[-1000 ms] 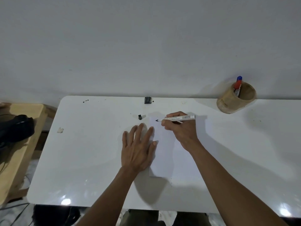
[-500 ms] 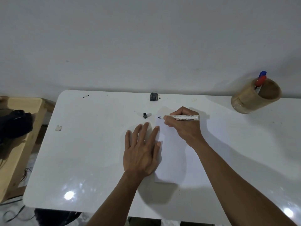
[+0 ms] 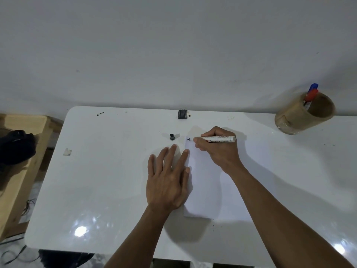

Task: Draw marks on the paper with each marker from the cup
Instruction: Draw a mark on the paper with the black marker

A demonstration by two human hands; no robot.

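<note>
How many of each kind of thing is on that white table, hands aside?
Markers: 3, one white-barrelled in the right hand, a red-capped and a blue-capped in the cup
Paper sheets: 1
Wooden cups: 1
Loose marker caps: 1
Small black clips at the far edge: 1
Total: 7

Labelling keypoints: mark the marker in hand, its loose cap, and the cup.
marker (image 3: 220, 139), head view, on the white barrel.
cap (image 3: 172, 137), head view, on its dark body.
cup (image 3: 293, 118), head view, on the outer wall.
</note>
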